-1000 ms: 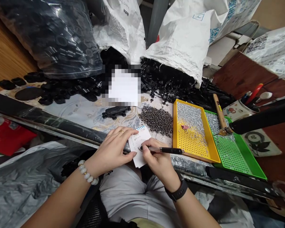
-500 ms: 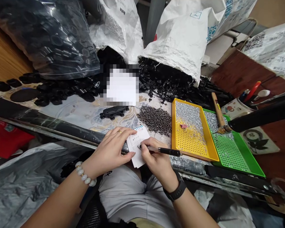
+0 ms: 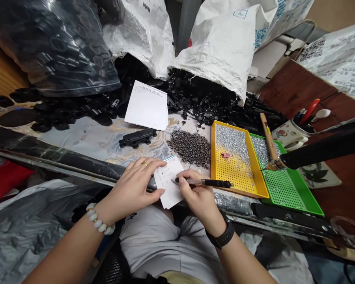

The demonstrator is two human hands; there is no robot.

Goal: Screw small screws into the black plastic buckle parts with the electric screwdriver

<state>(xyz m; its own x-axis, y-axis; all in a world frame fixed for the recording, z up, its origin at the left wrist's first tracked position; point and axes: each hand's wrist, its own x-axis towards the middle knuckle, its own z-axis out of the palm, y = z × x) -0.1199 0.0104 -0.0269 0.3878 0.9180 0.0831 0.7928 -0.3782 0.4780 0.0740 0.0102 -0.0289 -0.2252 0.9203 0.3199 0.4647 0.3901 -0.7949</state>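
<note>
Writing seems underway — the right hand (image 3: 199, 193) clasps a pen (image 3: 208, 182), the left hand (image 3: 130, 189) lies unclenched on the notepad (image 3: 168, 179) between their fingers (image 3: 159, 163) — and another stroke would call for keeping it steady.

The small notepad (image 3: 169, 184) is matt white paper; the pen (image 3: 210, 182) is smooth, faintly glossy plastic. The yellow tray (image 3: 226, 175) and the green tray (image 3: 307, 192) are perforated plastic with a soft sheen, while the silver pieces (image 3: 230, 138) shine like bright metal. The dark pile (image 3: 192, 146) glints too, perhaps metal, though its pieces are too small to be sure. The white sack (image 3: 217, 43) looks rough and creased, the clear bag (image 3: 59, 55) is glossy plastic film, and the tool handle (image 3: 269, 136) is smooth wood.
</note>
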